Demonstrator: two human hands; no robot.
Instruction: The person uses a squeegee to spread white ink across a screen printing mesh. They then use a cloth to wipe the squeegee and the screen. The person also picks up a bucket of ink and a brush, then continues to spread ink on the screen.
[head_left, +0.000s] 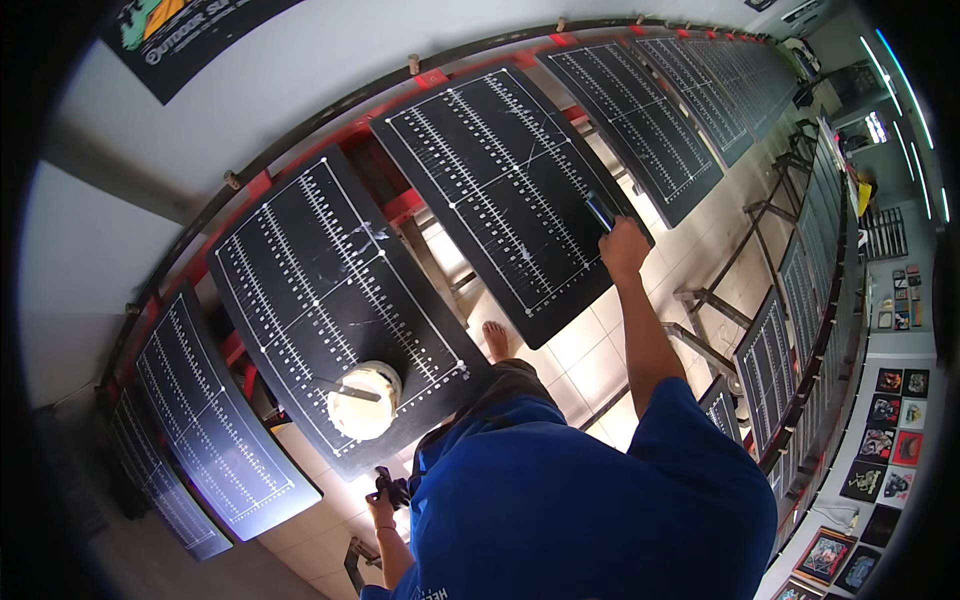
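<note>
My right hand point(626, 247) is closed on a narrow flat tool with a pale bluish blade point(600, 211); its exact kind is hard to make out. The tool is over the right edge of a black board point(480, 190) marked with white ruled lines. Low by my left side, my left hand point(382, 508) is closed around a small black device point(393, 488), partly hidden by my body. On the nearer black board point(300, 255) stands a round white tub point(365, 412), with a dark, thin-handled tool point(350, 391) lying across its top.
More marked boards point(205, 420) line the curved red and black frame point(290, 150) on both sides. Along the right runs another rack of boards point(770, 365) with metal legs. My bare foot point(496, 340) shows on the tiled floor point(580, 365) between boards. Framed pictures point(880, 440) hang at the right.
</note>
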